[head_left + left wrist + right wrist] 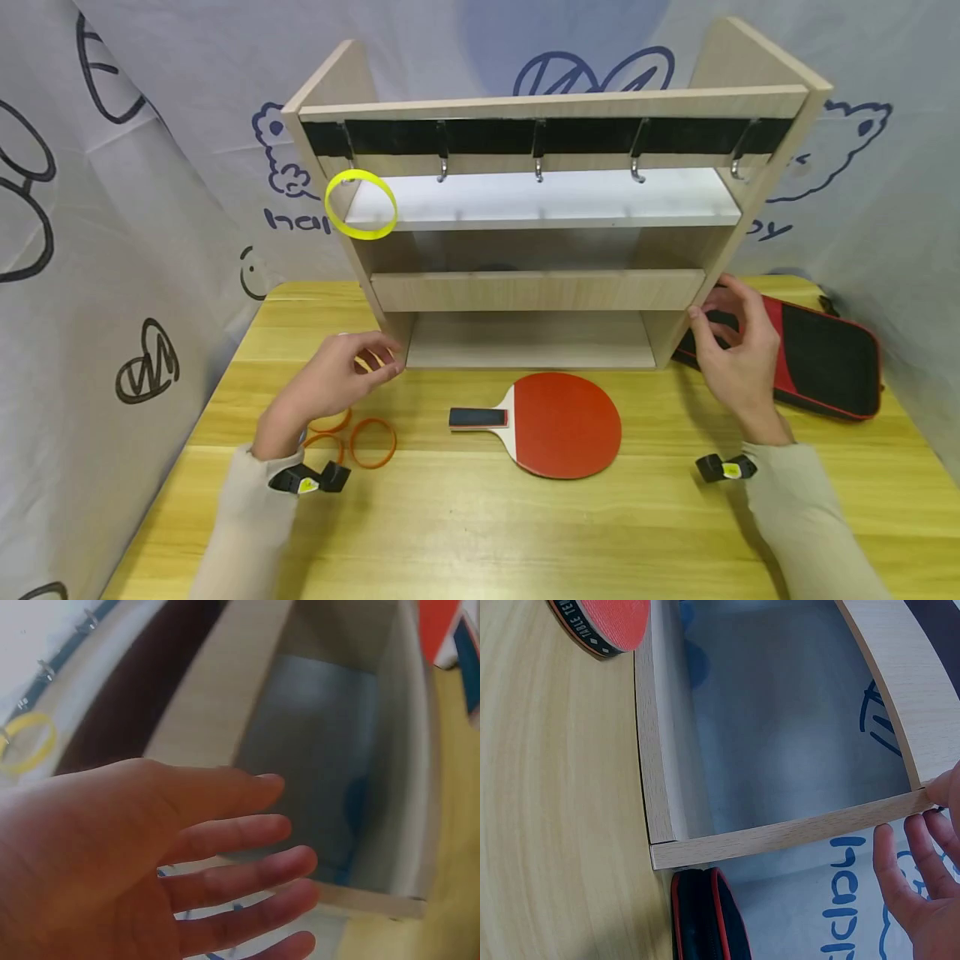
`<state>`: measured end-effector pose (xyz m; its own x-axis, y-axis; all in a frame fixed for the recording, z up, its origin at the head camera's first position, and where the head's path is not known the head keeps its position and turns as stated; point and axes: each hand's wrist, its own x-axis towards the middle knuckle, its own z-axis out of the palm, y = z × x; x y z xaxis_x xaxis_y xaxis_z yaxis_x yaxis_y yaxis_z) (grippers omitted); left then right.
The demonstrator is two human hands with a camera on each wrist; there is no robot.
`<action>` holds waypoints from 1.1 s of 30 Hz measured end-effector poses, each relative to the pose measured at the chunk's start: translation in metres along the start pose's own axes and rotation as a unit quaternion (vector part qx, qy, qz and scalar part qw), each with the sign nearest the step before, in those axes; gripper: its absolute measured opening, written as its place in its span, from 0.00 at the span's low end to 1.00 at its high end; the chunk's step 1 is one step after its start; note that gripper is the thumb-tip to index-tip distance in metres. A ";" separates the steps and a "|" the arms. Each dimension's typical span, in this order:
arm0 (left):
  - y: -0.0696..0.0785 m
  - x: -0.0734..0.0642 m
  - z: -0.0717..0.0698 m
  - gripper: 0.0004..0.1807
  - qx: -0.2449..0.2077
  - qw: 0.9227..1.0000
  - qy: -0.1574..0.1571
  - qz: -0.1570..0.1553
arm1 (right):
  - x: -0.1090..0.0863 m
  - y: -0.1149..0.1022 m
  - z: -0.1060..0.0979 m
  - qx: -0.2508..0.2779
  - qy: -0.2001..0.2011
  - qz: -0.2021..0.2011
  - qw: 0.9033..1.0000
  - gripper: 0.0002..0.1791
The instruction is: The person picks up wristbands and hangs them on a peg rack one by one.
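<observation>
A light wooden shelf rack (pixel 540 290) stands upright on the table. Beside its lower left corner hovers my left hand (pixel 341 371), fingers loosely spread with nothing in them. The thumb of my right hand (pixel 738 350) touches the front edge of the right side panel (pixel 795 826), while the other fingertips lie close along its outer face. In front of the rack lies a table tennis paddle (pixel 567 425), red face up, handle to the left. Orange rings (pixel 372 443) lie on the table near my left wrist, partly hidden by it. From the leftmost hook hangs a yellow ring (pixel 361 205).
A black and red zipped case (pixel 828 358) lies right of the rack, behind my right hand. Several metal hooks (pixel 538 162) line the rack's black strip (pixel 487 137). White cloth with blue drawings (pixel 150 217) hangs behind and beside the wooden table (pixel 480 542).
</observation>
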<state>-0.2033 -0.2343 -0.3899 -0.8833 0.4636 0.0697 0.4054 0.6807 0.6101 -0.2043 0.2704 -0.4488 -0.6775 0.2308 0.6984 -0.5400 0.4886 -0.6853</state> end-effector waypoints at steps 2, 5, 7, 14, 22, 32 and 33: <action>-0.006 -0.002 0.004 0.09 0.002 1.000 -0.010 -0.009 | 0.000 0.000 0.000 -0.001 0.000 -0.001 1.000 0.30; -0.013 -0.004 0.008 0.12 0.001 1.000 -0.026 -0.016 | -0.001 0.001 -0.001 -0.004 0.001 0.000 1.000 0.30; -0.018 -0.005 0.011 0.15 0.001 0.999 -0.035 -0.020 | 0.000 0.001 -0.001 -0.007 0.003 0.000 1.000 0.30; -0.024 -0.014 0.015 0.17 -0.011 0.996 -0.079 -0.044 | -0.001 -0.004 0.001 -0.011 0.013 0.001 1.000 0.30; -0.025 -0.020 0.019 0.18 -0.013 0.990 -0.118 -0.076 | -0.001 -0.006 0.002 -0.006 0.014 0.001 1.000 0.30; -0.028 -0.019 0.026 0.14 0.024 0.988 -0.126 -0.084 | 0.000 -0.001 0.001 -0.002 0.011 -0.003 1.000 0.31; -0.028 -0.019 0.027 0.14 0.026 0.988 -0.125 -0.084 | 0.001 -0.001 0.001 -0.003 0.009 -0.003 1.000 0.31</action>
<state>-0.1919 -0.2468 -0.4292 -0.8558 0.4632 -0.2305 0.2754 0.7851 0.5548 -0.2050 0.2693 -0.4482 -0.6654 0.2423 0.7061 -0.5414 0.4945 -0.6800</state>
